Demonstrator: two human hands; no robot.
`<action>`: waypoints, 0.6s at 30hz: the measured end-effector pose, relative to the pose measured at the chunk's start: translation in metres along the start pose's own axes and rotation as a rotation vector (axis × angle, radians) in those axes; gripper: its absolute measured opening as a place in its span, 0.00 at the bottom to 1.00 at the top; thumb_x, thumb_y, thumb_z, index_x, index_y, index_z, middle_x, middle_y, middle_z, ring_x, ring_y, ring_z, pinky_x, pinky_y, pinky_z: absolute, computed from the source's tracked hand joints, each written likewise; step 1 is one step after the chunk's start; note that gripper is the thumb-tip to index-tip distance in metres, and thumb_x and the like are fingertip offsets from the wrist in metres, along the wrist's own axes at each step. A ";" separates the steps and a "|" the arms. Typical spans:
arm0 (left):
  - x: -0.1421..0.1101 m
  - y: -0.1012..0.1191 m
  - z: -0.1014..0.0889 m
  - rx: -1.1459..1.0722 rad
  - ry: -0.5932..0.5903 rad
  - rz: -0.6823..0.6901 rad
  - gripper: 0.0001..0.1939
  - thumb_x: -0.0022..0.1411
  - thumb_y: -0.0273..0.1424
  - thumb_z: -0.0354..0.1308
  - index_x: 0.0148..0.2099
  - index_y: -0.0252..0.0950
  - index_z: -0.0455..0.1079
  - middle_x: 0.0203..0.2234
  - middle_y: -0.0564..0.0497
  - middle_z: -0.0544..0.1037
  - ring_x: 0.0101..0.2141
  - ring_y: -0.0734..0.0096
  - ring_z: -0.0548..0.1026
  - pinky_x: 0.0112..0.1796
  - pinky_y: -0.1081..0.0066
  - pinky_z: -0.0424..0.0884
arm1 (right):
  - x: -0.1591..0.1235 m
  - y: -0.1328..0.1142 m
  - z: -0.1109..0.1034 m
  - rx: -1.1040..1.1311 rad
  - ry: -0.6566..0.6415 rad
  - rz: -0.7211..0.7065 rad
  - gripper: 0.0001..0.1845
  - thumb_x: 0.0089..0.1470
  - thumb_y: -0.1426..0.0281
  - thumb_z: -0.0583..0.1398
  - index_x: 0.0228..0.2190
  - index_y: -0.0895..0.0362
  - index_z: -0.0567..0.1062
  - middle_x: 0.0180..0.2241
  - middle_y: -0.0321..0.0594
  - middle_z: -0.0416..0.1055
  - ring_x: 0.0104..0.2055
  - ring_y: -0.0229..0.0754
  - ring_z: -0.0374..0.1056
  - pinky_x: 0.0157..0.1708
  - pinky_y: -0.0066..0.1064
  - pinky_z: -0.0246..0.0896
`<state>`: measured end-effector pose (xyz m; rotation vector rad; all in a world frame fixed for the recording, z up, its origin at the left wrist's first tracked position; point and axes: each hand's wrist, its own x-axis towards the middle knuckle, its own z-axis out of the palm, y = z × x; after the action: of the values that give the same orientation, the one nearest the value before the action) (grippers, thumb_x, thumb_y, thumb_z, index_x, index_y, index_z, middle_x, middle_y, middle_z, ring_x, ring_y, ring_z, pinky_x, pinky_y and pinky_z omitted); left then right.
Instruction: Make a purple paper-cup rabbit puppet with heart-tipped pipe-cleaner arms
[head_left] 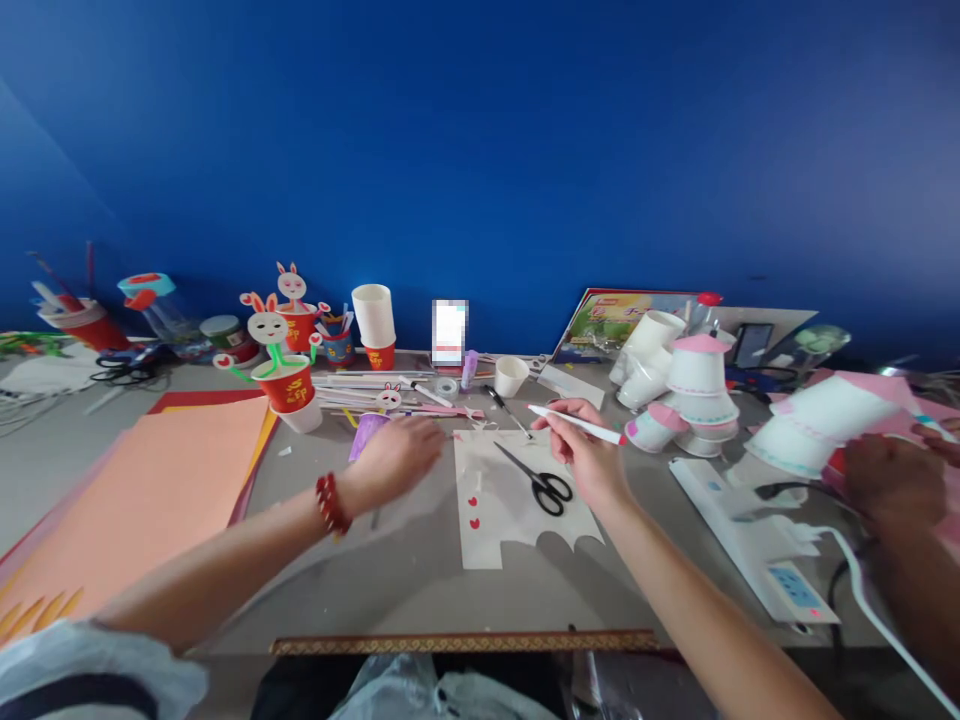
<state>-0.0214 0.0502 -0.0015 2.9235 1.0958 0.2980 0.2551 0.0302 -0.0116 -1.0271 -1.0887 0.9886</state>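
My right hand (589, 455) grips a slim white marker (577, 424) with a red end, held above the paper. My left hand (397, 460), with a red beaded bracelet on the wrist, hovers left of the paper near a purple cup (366, 434). Its fingers point right, blurred and partly hidden, so their closure is unclear. Between the hands lies a white sheet of paper (480, 545) with cut-out edges and small red hearts (473, 512) drawn on it. Black-handled scissors (551, 493) rest on that sheet, blades towards the upper left. Behind the purple cup shows a small paper rabbit head (388, 398).
Coloured paper sheets (165, 480) lie at left. Red cups with rabbit figures (282, 384), a paper cup stack (373, 315) and a phone (450, 332) stand behind. At right are a power strip (750, 540), decorated paper cups (701, 385) and another person's hand (892, 480).
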 end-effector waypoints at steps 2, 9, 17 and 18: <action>0.025 -0.023 -0.009 0.110 -0.062 -0.130 0.12 0.68 0.26 0.48 0.44 0.34 0.74 0.42 0.42 0.78 0.47 0.57 0.73 0.47 0.60 0.68 | -0.003 0.004 0.009 0.017 -0.033 0.031 0.10 0.53 0.63 0.66 0.33 0.54 0.72 0.26 0.37 0.77 0.18 0.31 0.56 0.15 0.23 0.49; 0.082 -0.068 0.000 0.141 -0.350 -0.236 0.08 0.66 0.29 0.57 0.42 0.29 0.74 0.38 0.42 0.78 0.39 0.61 0.77 0.39 0.61 0.75 | -0.009 0.014 0.020 0.025 -0.049 0.053 0.13 0.54 0.59 0.64 0.30 0.55 0.72 0.24 0.36 0.75 0.18 0.31 0.56 0.15 0.21 0.48; 0.098 -0.072 0.020 0.105 -0.568 -0.189 0.15 0.67 0.36 0.58 0.52 0.33 0.69 0.47 0.45 0.75 0.43 0.63 0.76 0.43 0.59 0.76 | -0.008 0.016 0.015 0.016 -0.056 0.080 0.13 0.52 0.60 0.65 0.30 0.56 0.72 0.23 0.36 0.75 0.18 0.31 0.55 0.15 0.21 0.47; 0.097 -0.071 0.021 0.108 -0.571 -0.183 0.14 0.67 0.36 0.58 0.51 0.33 0.70 0.46 0.45 0.75 0.43 0.63 0.76 0.43 0.59 0.76 | -0.008 0.018 0.016 0.014 -0.058 0.084 0.13 0.52 0.60 0.65 0.30 0.56 0.72 0.23 0.36 0.75 0.18 0.31 0.55 0.15 0.21 0.47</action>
<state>0.0079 0.1679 -0.0101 2.6779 1.2769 -0.5762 0.2363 0.0287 -0.0281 -1.0453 -1.0921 1.0980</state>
